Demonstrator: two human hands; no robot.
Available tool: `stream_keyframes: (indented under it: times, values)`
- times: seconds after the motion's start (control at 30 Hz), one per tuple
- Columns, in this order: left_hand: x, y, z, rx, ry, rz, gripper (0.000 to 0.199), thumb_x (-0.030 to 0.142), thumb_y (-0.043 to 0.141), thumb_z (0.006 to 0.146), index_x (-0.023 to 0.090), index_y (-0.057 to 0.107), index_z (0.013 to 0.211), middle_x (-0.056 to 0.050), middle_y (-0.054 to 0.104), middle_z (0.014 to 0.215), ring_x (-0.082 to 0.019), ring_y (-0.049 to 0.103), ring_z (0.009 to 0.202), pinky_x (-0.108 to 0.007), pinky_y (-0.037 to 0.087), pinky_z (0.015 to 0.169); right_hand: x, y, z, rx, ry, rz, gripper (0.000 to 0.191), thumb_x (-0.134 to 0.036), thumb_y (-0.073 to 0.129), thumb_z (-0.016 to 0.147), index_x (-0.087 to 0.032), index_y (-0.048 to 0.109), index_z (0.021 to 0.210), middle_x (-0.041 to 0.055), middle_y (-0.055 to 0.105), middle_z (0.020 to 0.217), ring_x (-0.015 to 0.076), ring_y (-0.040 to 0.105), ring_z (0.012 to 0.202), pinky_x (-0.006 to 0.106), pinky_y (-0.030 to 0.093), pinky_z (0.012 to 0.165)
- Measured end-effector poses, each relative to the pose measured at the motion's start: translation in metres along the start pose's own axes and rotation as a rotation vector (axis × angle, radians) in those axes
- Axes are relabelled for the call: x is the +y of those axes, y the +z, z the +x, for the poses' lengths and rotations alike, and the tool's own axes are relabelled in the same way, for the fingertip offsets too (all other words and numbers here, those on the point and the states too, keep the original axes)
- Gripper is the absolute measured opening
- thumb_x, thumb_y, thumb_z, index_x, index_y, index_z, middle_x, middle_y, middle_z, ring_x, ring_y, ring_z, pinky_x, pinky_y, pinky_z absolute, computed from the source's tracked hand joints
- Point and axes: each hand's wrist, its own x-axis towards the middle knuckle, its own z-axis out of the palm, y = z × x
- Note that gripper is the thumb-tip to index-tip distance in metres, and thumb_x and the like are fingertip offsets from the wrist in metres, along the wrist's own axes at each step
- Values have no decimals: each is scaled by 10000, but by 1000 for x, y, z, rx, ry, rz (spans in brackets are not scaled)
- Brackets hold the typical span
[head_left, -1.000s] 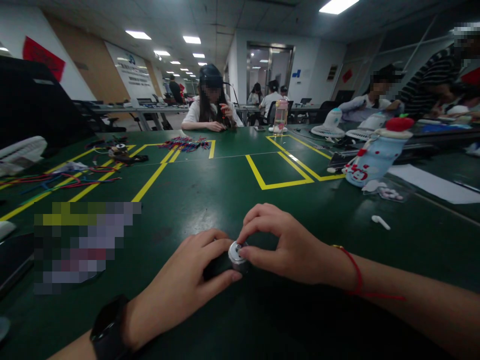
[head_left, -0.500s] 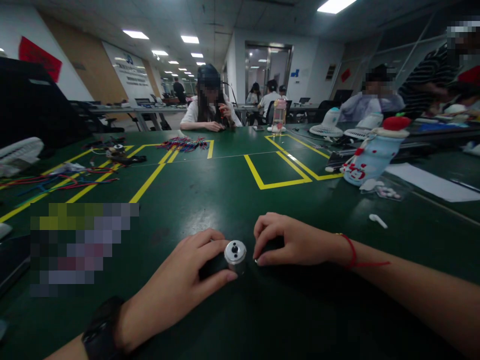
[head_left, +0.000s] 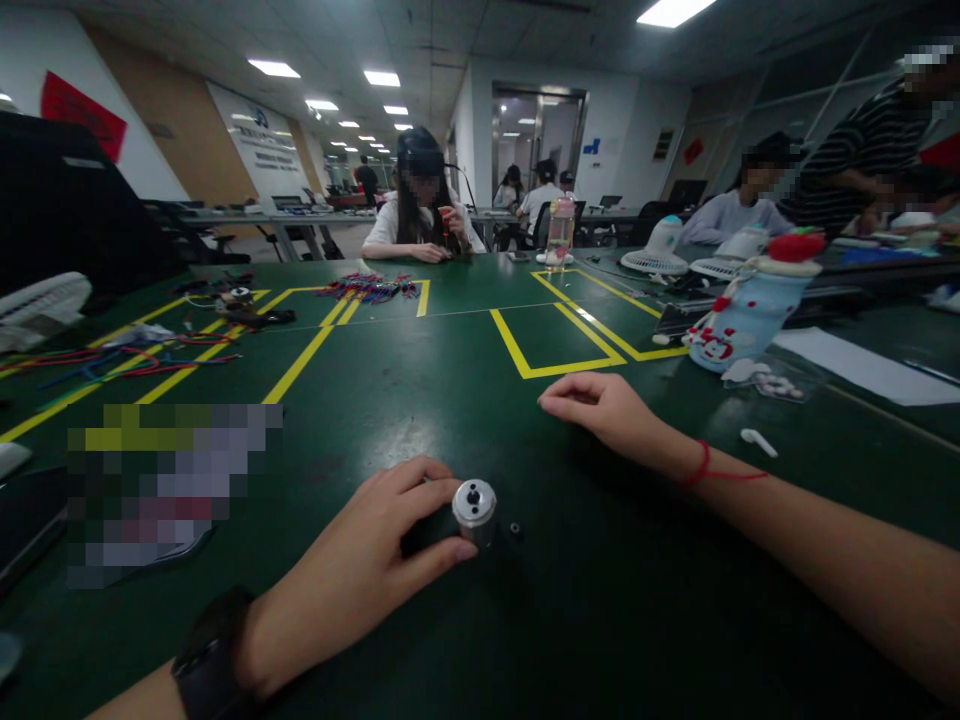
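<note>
Standing upright on the green table, a small silver electric motor [head_left: 475, 510] shows its round end face with a dark shaft hole and two smaller holes. My left hand [head_left: 390, 530] is closed on it, thumb in front and index finger behind. Just right of the motor lies a tiny metal ring-like part [head_left: 514, 528], perhaps a nut, touched by no hand. My right hand [head_left: 600, 405] is over the table farther off, its fingers drawn together and nothing visible between them.
A blue bottle with a red lid [head_left: 754, 315], a white earbud [head_left: 758, 442] and white paper [head_left: 862, 365] are on the right. Wires [head_left: 375, 287] and a blurred-out packet [head_left: 172, 490] lie left. Yellow tape [head_left: 574, 368] marks the table. A person [head_left: 424, 215] sits opposite.
My right hand has let go of the tiny metal part beside the motor and moved away, forward and to the right. My left hand keeps hold of the motor.
</note>
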Motion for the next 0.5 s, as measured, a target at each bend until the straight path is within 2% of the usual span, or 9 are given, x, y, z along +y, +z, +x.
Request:
stream_keyframes:
  times: [0.1,0.17,0.23,0.3,0.4,0.5]
  values:
    - [5,-2,-1,5,-2,-6,179,349,588,915,262,598,1072,-39,562,1099,-237,536,990,-367,449,862,21,-15,11,244,73,12,297,-409,652,766,-135,679,878,31,636,730,124,547,623,270,439,593]
    - [7,-1,-1,0,-4,-4,174,340,591,914,265,594,1071,-34,562,1111,-235,535,1003,-363,446,869,32,-22,16,303,75,13,322,-419,610,790,-122,654,905,33,621,734,116,534,606,266,428,576]
    - [6,-1,0,-8,-4,-2,171,330,595,913,270,588,1073,-27,560,1124,-231,533,1014,-363,441,881,36,-23,17,304,67,1,319,-415,600,795,-118,646,903,32,613,731,118,533,605,267,424,574]
    - [5,-1,0,-9,-7,2,183,327,597,912,275,582,1087,-24,558,1137,-230,531,1023,-367,438,893,32,-21,16,260,49,-29,294,-397,604,796,-120,654,879,34,616,729,123,532,614,275,423,587]
    - [4,-3,-2,-4,-6,0,194,330,595,912,273,585,1097,-28,559,1137,-233,534,1023,-368,443,891,11,-13,9,143,9,-90,239,-368,642,777,-139,684,830,28,621,718,130,518,624,284,419,613]
    - [2,-6,-3,1,2,-5,192,334,598,907,268,602,1087,-33,569,1124,-236,540,1016,-369,448,889,-17,-2,-3,-206,-159,-221,222,-347,722,718,-174,709,858,33,631,826,153,541,745,301,431,702]
